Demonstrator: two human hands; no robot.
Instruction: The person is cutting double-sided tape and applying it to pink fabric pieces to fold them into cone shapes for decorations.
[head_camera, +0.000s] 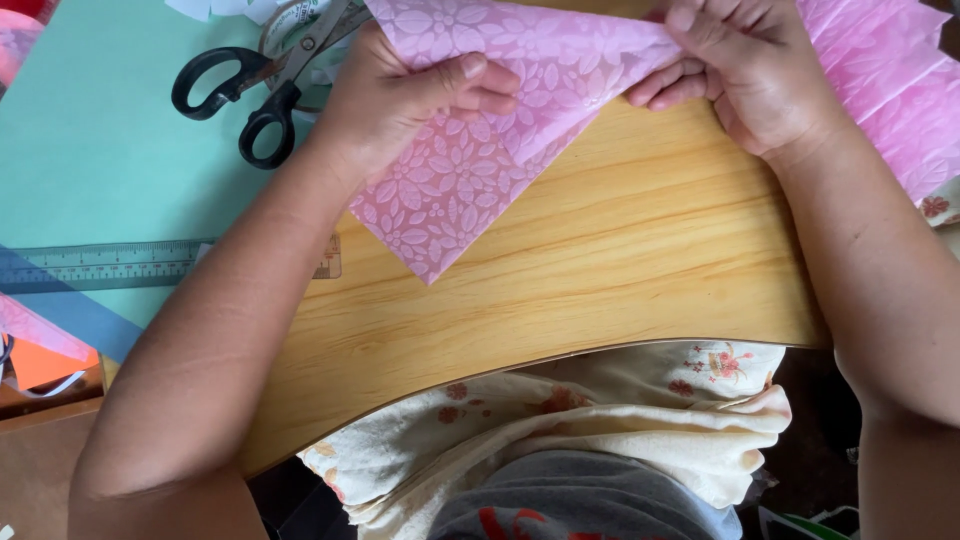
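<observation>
A sheet of pink paper embossed with a flower pattern lies partly folded over the wooden table. My left hand pinches a folded layer of it between thumb and fingers near the top middle. My right hand grips the same sheet at the upper right, fingers curled over its edge. A corner of the sheet points down toward me.
Black-handled scissors lie on a mint green sheet at the upper left. A clear ruler lies below them, across blue paper. Pleated pink paper sits at the far right. Orange paper shows at the left edge.
</observation>
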